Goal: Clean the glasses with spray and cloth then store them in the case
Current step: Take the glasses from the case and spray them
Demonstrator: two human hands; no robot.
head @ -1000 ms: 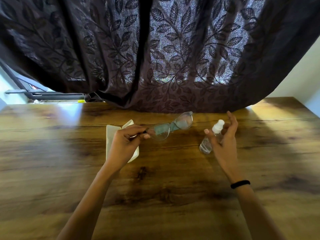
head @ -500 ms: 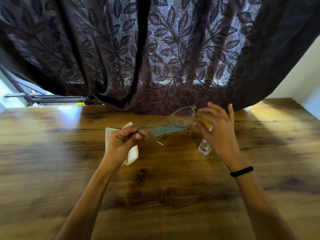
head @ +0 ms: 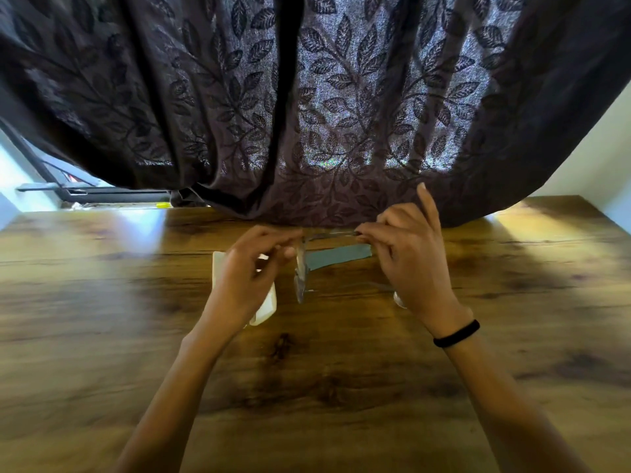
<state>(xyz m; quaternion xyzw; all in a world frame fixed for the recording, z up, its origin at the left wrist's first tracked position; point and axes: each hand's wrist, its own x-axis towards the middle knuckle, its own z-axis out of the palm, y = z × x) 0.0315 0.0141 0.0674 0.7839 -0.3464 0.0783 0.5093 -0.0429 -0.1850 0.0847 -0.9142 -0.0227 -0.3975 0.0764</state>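
Both hands hold the thin-framed glasses point(head: 300, 275) just above the wooden table point(head: 102, 319). The lenses are turned edge-on to me. My left hand point(head: 251, 271) pinches the frame near its upper corner. One temple arm runs to the right, and my right hand point(head: 411, 257) pinches its end. A teal cloth point(head: 341, 256) lies flat on the table behind the glasses. The white case point(head: 267, 308) lies open on the table, mostly hidden under my left hand. Only the clear base of the spray bottle point(head: 398, 299) shows, behind my right wrist.
A dark leaf-patterned curtain point(head: 307, 114) hangs over the table's far edge, close behind my hands. A black band point(head: 457, 333) sits on my right wrist. A white wall point(head: 594, 158) stands at the far right.
My right hand left the spray bottle and took hold of the glasses. The glasses have turned from lens-facing to edge-on, with one temple arm stretched toward my right hand.
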